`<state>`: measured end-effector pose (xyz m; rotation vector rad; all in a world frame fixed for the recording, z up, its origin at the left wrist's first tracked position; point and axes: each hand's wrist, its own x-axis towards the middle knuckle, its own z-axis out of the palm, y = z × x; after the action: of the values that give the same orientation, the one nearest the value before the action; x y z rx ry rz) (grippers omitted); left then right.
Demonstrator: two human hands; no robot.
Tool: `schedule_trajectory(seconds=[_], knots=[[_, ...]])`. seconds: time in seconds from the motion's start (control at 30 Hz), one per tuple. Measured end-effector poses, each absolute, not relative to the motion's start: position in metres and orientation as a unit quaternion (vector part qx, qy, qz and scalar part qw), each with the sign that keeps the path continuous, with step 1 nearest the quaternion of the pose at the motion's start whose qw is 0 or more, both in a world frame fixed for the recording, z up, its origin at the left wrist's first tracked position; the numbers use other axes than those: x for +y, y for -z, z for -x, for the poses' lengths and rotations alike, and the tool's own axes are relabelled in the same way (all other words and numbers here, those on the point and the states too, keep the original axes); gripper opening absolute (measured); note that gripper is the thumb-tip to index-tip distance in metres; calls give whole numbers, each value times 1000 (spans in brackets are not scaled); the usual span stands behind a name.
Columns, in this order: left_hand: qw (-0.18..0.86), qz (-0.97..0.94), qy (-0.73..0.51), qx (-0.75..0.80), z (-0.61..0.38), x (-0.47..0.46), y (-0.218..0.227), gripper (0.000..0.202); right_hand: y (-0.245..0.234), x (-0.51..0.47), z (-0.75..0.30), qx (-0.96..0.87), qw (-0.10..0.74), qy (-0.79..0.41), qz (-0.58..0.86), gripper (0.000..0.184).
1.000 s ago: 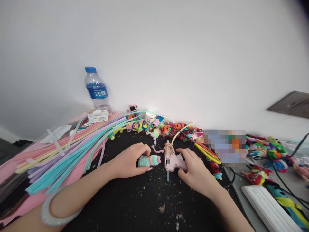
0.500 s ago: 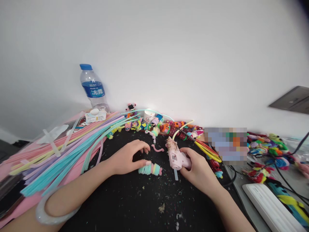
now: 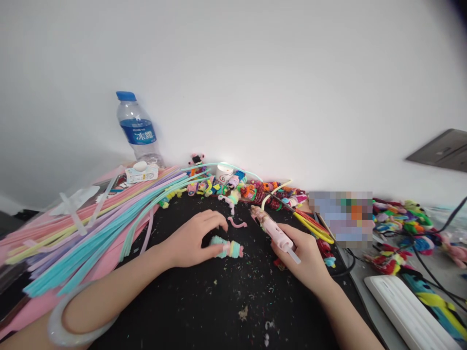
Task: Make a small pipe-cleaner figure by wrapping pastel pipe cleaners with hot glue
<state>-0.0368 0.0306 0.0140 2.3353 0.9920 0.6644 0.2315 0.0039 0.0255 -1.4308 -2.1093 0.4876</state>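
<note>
My right hand (image 3: 301, 250) is wrapped round a pale pink hot glue gun (image 3: 273, 231), with its stained nozzle end pointing away and a clear glue stick (image 3: 294, 256) sticking out of its back. On the black mat (image 3: 189, 301), my left hand (image 3: 195, 238) curves over the left end of a coiled pipe-cleaner piece (image 3: 231, 249) in mint, pink and yellow. The thumb lies against the coil, while the fingers stay apart from the thumb. A short bent pink pipe cleaner (image 3: 238, 223) lies just beyond the coil.
Loose pastel pipe cleaners (image 3: 98, 218) fan out at the left, below a water bottle (image 3: 136, 129). Several small pipe-cleaner figures (image 3: 204, 186) line the wall around a white paper cup (image 3: 224, 172). At the right are a white power strip (image 3: 408, 311), dark cables and more colourful figures (image 3: 410, 218).
The glue gun has turned in my right hand, its back end swinging right and toward me. My left fingers have closed in slightly around the coil, which has shifted slightly.
</note>
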Motion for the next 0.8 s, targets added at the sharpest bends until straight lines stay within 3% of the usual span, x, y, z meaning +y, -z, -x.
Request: schedule_trajectory(seconds=[0.2,0.37,0.6,0.8], knots=[[250,-814,-300,430,30,54,1,25,-24,3,-230,-792,259,-201,514,20],[266,-817,-304,411,25,66,8,16,-23,3,-228,-782,266,-231,514,9],[279,-811,-298,420,24,64,7,5,-23,3,-227,-769,271,-241,527,19],[352,-742,-346,453,24,54,-1,8,-20,3,-231,-753,286,-244,540,22]])
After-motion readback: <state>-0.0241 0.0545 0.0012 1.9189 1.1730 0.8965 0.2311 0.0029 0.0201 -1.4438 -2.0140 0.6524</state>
